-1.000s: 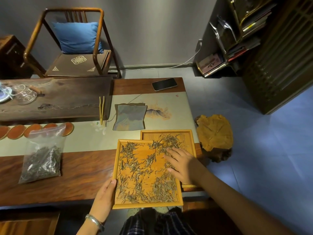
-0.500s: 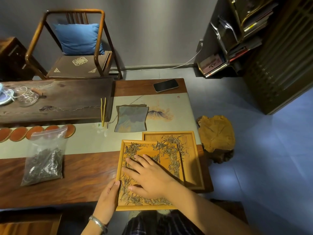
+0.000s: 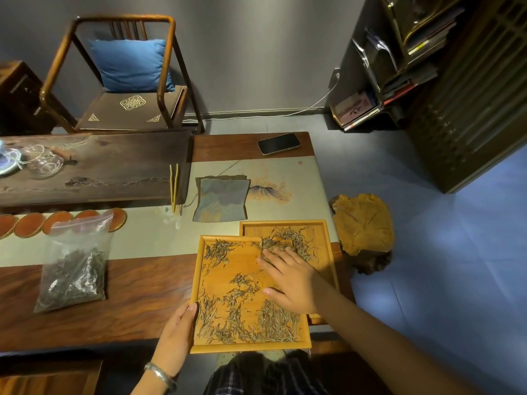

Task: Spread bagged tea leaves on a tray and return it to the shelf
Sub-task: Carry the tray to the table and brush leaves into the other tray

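The spreading step is in hand. The right hand (image 3: pixel 293 280) lies flat, fingers straight, on the dry grey-green tea leaves (image 3: pixel 242 309) in the nearer square orange wooden tray (image 3: pixel 196 280), which overlaps a second like tray (image 3: pixel 325 240) on the brown wooden counter (image 3: pixel 128 295). The left hand (image 3: pixel 178 329) steadies the near tray's left rim, thumb on its edge. Judging by the bare patches, the next move calls for sweeping the clumps outward.

Grey wall (image 3: pixel 256 52), blue-grey floor (image 3: pixel 442 266). Chair (image 3: pixel 122 78) past my table (image 3: pixel 114 303); shelf (image 3: pixel 399 67) at right, dim light.
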The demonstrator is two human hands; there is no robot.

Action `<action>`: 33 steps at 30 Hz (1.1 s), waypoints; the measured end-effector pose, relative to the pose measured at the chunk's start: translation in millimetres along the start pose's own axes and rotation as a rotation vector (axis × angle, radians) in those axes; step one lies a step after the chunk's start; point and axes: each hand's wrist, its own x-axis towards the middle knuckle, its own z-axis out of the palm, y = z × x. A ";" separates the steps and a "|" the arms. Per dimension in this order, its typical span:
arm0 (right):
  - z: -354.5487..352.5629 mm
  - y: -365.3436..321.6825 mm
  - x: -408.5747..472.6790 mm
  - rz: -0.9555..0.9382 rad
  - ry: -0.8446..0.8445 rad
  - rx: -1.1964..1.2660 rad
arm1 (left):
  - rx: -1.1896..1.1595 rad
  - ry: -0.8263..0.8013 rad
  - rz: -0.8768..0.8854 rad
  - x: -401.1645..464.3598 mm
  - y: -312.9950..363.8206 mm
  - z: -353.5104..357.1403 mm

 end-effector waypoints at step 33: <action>-9.2 43.0 -53.4 -0.226 -0.063 -0.083 | 0.100 -0.019 0.073 -7.0 14.7 14.0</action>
